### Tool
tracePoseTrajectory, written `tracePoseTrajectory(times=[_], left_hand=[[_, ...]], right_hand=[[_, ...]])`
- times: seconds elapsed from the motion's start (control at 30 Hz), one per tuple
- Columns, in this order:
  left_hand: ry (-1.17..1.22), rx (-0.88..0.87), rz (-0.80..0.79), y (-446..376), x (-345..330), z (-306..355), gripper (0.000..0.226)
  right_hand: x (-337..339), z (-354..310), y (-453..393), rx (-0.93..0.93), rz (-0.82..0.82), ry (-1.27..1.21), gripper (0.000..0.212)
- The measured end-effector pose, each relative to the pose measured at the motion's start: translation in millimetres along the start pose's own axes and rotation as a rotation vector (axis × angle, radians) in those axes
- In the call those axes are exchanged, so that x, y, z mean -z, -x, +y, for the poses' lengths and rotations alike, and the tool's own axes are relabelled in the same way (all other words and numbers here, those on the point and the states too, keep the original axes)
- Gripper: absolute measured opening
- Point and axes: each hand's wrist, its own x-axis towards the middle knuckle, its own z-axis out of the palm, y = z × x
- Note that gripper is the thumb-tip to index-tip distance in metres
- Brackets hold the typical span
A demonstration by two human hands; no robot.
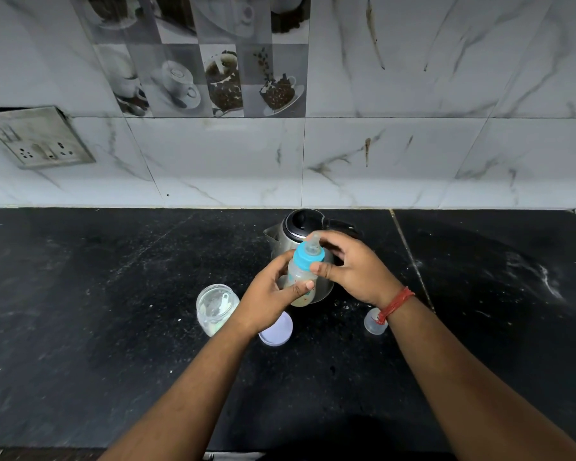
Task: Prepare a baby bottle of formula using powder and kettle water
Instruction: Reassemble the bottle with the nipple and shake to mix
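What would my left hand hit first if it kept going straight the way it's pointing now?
Probably the kettle. Your left hand grips the baby bottle and points up toward the wall, with the kettle right behind the bottle. Depth is hard to judge here.

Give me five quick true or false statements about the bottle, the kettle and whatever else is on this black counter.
1. The left hand grips the clear baby bottle. True.
2. The bottle's blue screw collar is missing. False: it is on, teat fitted.
3. The steel electric kettle stands behind the bottle. True.
4. The clear plastic jar is capped. False: it is open, its pale round lid on the counter.
5. The right hand rests flat on the counter. False: it is at the collar.
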Motion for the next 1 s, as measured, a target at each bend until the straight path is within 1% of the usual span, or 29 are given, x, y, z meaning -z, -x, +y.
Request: tracePoseTrajectory(times=[0.07,0.23,0.33,0.43,0.5,0.57,0.63,0.7,0.73,0.77,0.83,0.93,1.0], left_hand=[[-0.018,-0.008,-0.004,-1,0,1,0.048],[-0.054,-0.010,0.006,-1,2,-3,0.050],[-0.052,-0.014,0.008,2,1,-3,0.049],[-0.045,-0.020,0.020,2,0,-3,0.048],[-0.048,-0.031,0.028,2,1,-4,0.050],[-0.039,-0.038,0.040,2,1,-3,0.051],[-0.037,-0.047,0.048,2,2,-2,0.051],[-0.038,-0.046,0.039,1,2,-1,0.051],[-0.037,-0.044,0.034,0,2,-1,0.052],[-0.035,-0.041,0.030,0,2,-1,0.052],[-0.038,-0.040,0.030,1,0,-1,0.050],[-0.029,-0.047,0.026,1,-6,1,0.050],[-0.035,-0.056,0.024,1,-9,0,0.050]], right_hand=[[-2,1,1,-0.002,-0.004,0.033,0.051],[-5,-1,2,0.022,0.009,0.122,0.051],[-10,-9,6,-0.001,0.062,0.160,0.049],[-20,-11,10,0.030,0.142,0.230,0.045],[-24,-12,11,0.040,0.169,0.227,0.047],[-23,-14,13,0.027,0.152,0.216,0.052],[-21,-16,14,0.015,0.091,0.130,0.060],[-19,-16,17,-0.001,0.015,-0.074,0.066],[-18,-14,18,-0.003,-0.008,-0.135,0.067],[-18,-13,19,-0.002,-0.009,-0.144,0.069],[-19,-10,20,-0.017,0.048,-0.136,0.069],[-28,-13,20,-0.023,0.203,-0.130,0.064],[-39,-14,20,-0.015,0.293,-0.042,0.062]])
